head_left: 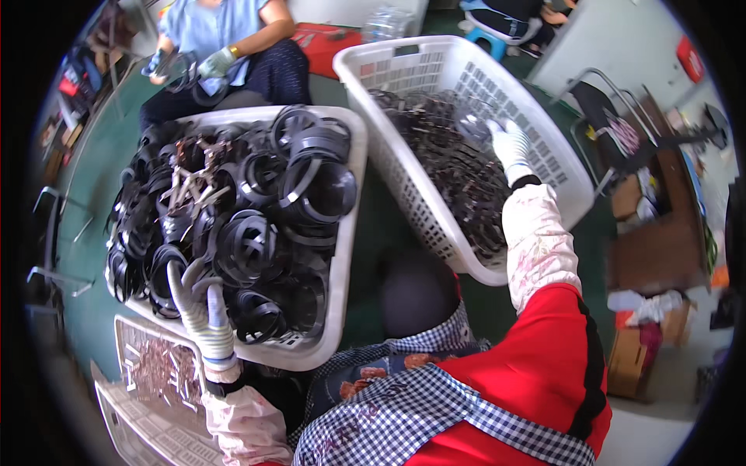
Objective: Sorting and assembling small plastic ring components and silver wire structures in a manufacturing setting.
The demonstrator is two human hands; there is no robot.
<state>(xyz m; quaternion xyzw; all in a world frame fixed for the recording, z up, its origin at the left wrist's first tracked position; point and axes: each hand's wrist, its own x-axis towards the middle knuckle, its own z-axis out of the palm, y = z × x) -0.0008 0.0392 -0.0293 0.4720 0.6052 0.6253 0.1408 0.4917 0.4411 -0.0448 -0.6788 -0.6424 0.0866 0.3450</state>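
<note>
My left hand [203, 314], in a striped white glove, is at the near edge of a white basket [342, 311] heaped with coiled black plastic rings [249, 241]. Its fingers are apart, beside the rings, with nothing visible in them. My right hand [511, 151], gloved too, reaches into a second, deeper white basket [575, 182] on the right. Its fingers look spread, close to a blurred, clear-looking round piece [472, 124]. Below that piece lies a pile of dark brown, strip-like pieces [458, 179]. Thin brownish scraps [194, 182] rest on top of the black rings.
A smaller crate [116, 342] with reddish-brown scraps stands at the lower left. Across from me sits a person in a blue top [221, 35], gloved hands holding dark rings. A black chair [614, 116] and a brown cabinet [660, 248] stand at right.
</note>
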